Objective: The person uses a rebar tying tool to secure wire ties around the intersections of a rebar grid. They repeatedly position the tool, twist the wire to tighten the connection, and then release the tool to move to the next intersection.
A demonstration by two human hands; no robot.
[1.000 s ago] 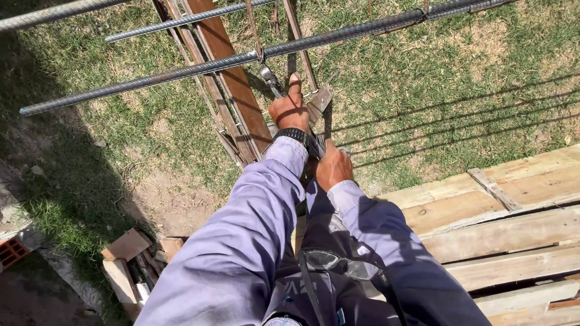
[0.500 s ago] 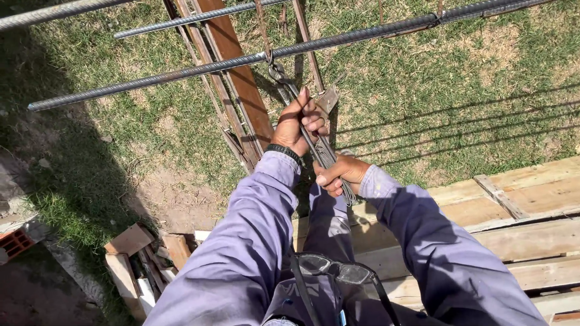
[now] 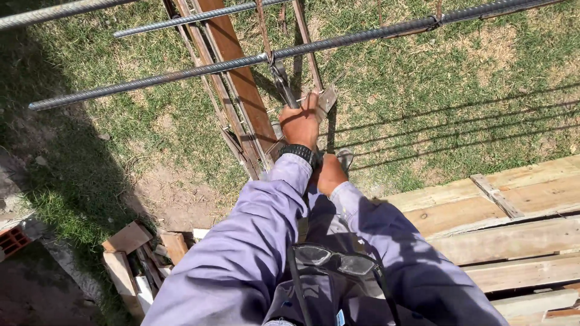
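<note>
Outdoors, full sun, hard shadows, seen from above. Ground is patchy grass (image 3: pixel 459 102) with a bare dirt patch (image 3: pixel 172 199) lower left and deep shade along the left edge. Ribbed rebar (image 3: pixel 181 73) runs across the top of view from left to right, rising slightly to the right; two more bars (image 3: pixel 181 19) run roughly parallel above it. Rusty thinner rods and a brown timber plank (image 3: pixel 241 78) pass underneath, angled toward the bottom of view. Left hand (image 3: pixel 300 124) is closed around the handles of pliers (image 3: pixel 283 81); the tool's nose sits right at the rebar where a rusty upright rod crosses it, a wire tie apparently there, too small to confirm. Black watch (image 3: pixel 297 152) on that wrist. Right hand (image 3: pixel 331 174) sits just behind and below the left, partly hidden by the left forearm; fingers curled, what it holds cannot be told. Both sleeves are lilac-grey workwear. Safety glasses (image 3: pixel 335 261) hang at the chest. Right side: platform of pale wooden planks (image 3: pixel 513 229), gaps between boards. Lower left: heap of timber offcuts (image 3: pixel 136 253), and a red hollow brick (image 3: pixel 12 240) at the far left edge.
</note>
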